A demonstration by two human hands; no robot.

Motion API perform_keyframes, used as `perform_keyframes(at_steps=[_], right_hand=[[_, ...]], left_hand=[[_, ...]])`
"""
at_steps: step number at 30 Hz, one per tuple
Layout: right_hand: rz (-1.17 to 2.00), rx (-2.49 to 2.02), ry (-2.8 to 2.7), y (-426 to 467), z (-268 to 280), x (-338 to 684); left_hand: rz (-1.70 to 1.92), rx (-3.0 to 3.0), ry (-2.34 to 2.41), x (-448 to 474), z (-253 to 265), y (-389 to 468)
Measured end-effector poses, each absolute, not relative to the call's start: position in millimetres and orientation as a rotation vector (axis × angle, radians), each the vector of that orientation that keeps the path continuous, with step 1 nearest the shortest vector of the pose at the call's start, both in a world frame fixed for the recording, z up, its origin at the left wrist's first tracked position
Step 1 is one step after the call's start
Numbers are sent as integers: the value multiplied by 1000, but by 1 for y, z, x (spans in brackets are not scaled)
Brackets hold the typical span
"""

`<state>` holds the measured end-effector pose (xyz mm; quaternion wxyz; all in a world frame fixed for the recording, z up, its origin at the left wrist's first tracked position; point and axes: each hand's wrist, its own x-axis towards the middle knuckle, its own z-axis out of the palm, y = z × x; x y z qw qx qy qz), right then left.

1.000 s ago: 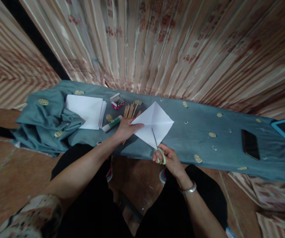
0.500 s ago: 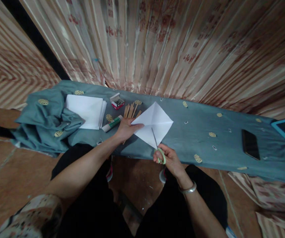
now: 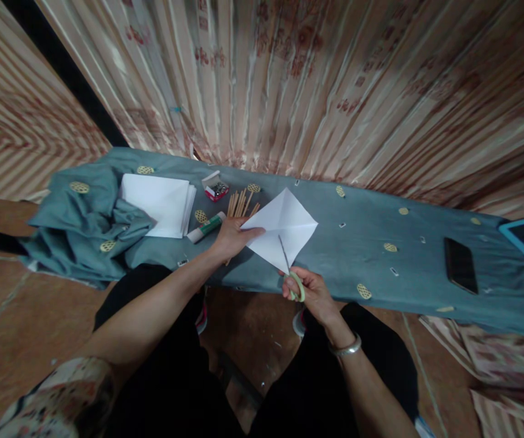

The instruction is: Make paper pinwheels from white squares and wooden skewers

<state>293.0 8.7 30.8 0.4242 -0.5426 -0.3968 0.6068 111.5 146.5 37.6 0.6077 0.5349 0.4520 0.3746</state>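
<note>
Very little has changed over the last second: the right corner of the square white sheet has slipped slightly leftward, while both hands stay almost where they were. The sheet lies diamond-wise above the cloth-covered desk, in front of the person, its crease lines crossing near the middle. The left hand pinches its left corner, thumb on top, just beside the wooden sticks and a green-and-white tube. The right hand's grip is closed around the green handles of the scissors, at the sheet's near corner, with one blade showing over the paper and pointing toward the centre. So small a shift suggests the same cut is in hand, the sheet held steady for it; how far the paper is slit along the blade, I cannot tell
</note>
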Motion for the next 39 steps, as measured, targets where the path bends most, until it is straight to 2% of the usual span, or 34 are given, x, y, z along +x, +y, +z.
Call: perform_keyframes(at_steps=[19,29,31,34,37,39], right_hand=[[1584,-1375,-984,8,36,295],[1670,-1426,-1074,-4,55,330],[1591,-1442,-1075,-6,56,338],[1289,-1471,-948,-5,52,348],[968,-1486,-762,1,45,355],[860,-1493,-733,5,43,357]], left_hand=[[876,1219,1032,112,37,148],[1081,1068,1045,98,45,161],[1099,1047,1060,97,45,162],[1040,1042,1063,98,44,161],[886,1084,1054,99,42,156],[766,1126,1049,99,43,151]])
